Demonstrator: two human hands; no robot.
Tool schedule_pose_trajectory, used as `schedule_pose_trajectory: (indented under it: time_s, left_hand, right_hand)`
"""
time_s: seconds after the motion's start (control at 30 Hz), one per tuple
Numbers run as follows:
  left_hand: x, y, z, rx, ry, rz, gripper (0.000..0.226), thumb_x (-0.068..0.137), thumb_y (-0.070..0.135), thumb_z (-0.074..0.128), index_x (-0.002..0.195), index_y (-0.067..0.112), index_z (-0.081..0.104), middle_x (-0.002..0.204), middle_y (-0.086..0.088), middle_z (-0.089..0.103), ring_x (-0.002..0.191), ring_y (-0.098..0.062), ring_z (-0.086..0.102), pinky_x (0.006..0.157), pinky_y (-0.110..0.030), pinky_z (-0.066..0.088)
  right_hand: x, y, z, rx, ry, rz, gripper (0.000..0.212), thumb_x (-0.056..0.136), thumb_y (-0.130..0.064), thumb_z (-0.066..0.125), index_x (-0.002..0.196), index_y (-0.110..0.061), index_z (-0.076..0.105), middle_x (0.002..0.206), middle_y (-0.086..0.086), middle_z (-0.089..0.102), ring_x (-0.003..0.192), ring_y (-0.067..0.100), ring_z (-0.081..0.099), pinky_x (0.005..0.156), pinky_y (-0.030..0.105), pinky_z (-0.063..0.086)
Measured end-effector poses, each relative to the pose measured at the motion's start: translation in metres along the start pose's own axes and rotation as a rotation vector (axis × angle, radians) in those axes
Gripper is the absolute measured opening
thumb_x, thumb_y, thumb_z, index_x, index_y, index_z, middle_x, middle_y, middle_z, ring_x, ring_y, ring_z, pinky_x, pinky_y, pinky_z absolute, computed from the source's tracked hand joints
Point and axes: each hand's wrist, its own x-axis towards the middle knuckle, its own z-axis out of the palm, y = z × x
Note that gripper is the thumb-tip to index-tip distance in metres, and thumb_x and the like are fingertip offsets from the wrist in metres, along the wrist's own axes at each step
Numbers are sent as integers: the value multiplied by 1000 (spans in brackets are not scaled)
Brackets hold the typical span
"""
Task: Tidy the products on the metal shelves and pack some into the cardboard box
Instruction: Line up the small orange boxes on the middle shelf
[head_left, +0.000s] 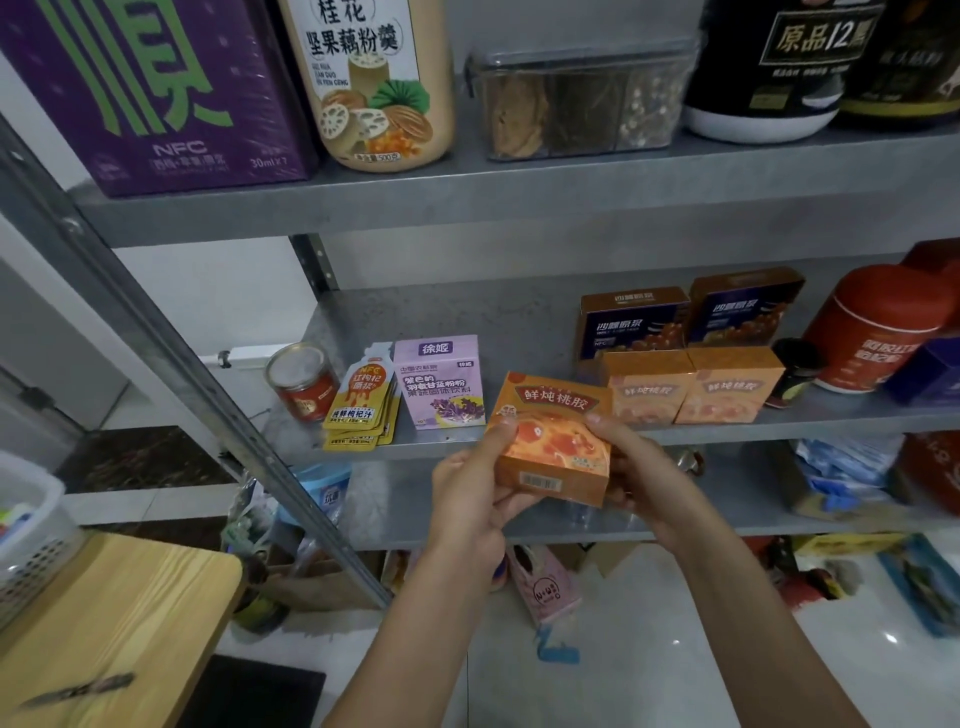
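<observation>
Gripping orange box (553, 441) by both ends, left hand (478, 499) and right hand (639, 473) hold it just before middle shelf (441, 312) front edge, long axis roughly left-right, printed face up, barcode side toward camera; fingers underneath hidden.

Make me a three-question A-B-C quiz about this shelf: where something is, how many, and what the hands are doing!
1. Where is the red can? A) top shelf B) left of the yellow pouches C) floor
2. How many orange boxes stand on the middle shelf? A) five B) none C) two
3. The box off the shelf is held by A) left hand and right hand B) left hand only C) nobody

B: it stands just left of them. C: two sit side by side. A: fingers of both curl round it.
</observation>
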Motion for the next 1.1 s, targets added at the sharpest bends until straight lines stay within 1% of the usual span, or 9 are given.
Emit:
schedule_pose_trajectory:
  time_s: [0.13, 0.27, 0.37, 0.47, 0.73, 0.8, 0.9, 1.0, 1.1]
  left_hand:
    - [-1, 5, -3, 195, -121, -65, 30, 88, 33, 70, 106, 12, 61, 88, -10, 76, 78, -25, 74, 64, -36, 61]
    - [0, 6, -6, 393, -208, -14, 58, 85, 48, 66, 133, 22, 48, 111, -8, 72, 93, -26, 73, 67, -34, 60]
    - [2, 1, -7, 689, -281, 320, 108, 66, 76, 64, 153, 34, 17, 145, 5, 44, 122, -9, 53, 99, -31, 49]
    - [3, -3, -13, 1128, -257, 745, 112, 58, 77, 61, 152, 35, 17, 156, 18, 8, 143, -5, 14, 113, -28, 22]
    - [25, -5, -23, 1422, -132, 1673, 70, 66, 9, 84, 128, 16, 53, 126, -3, 63, 117, -18, 55, 109, -41, 39]
    - [24, -7, -23, 1387, -59, 1653, 58, 65, 7, 83, 120, 11, 63, 116, -5, 69, 106, -19, 62, 96, -34, 48]
    - [13, -8, -22, 1205, 11, 1271, 48, 71, 29, 76, 117, 19, 65, 100, 11, 69, 87, -8, 65, 71, -28, 55]
    - [10, -12, -21, 942, -11, 950, 39, 75, 30, 81, 110, 24, 65, 91, 21, 65, 84, -2, 62, 73, -23, 53]
    - [8, -14, -14, 645, -111, 703, 32, 75, 13, 83, 101, 23, 67, 94, 8, 72, 88, -9, 69, 75, -24, 56]
  right_hand:
    - [1, 3, 0, 154, 79, -31, 23, 84, -40, 63, 84, -17, 65, 64, -4, 66, 50, 5, 59, 45, 16, 41]
    - [-1, 0, -1, 280, 118, 2, 19, 85, -35, 64, 85, -17, 65, 76, 2, 68, 67, 16, 62, 57, 25, 47]
    - [0, -1, -1, 295, 134, 45, 24, 84, -40, 64, 76, -18, 60, 67, 2, 57, 56, 14, 47, 45, 21, 31]
    - [-2, -3, -2, 323, 130, 63, 28, 83, -42, 64, 78, -16, 59, 64, 3, 53, 50, 13, 40, 32, 15, 23]
    - [-10, -6, 6, 173, 172, 24, 38, 82, -55, 62, 78, -18, 60, 57, -3, 53, 43, 6, 39, 36, 15, 28]
    - [-11, -6, 5, 153, 144, -2, 46, 85, -61, 56, 79, -16, 61, 55, -3, 53, 45, 7, 40, 46, 18, 34]
    - [-12, -10, -3, 143, 151, -106, 51, 90, -59, 48, 77, -11, 61, 59, 1, 56, 52, 11, 48, 57, 24, 37]
    - [-7, -6, -8, -5, 251, -315, 39, 83, -50, 61, 105, -17, 58, 95, -5, 63, 84, 8, 59, 69, 21, 43]
    - [-3, 5, -13, -85, 44, -320, 56, 71, -44, 68, 122, -27, 55, 112, -13, 66, 105, 5, 62, 79, 19, 47]
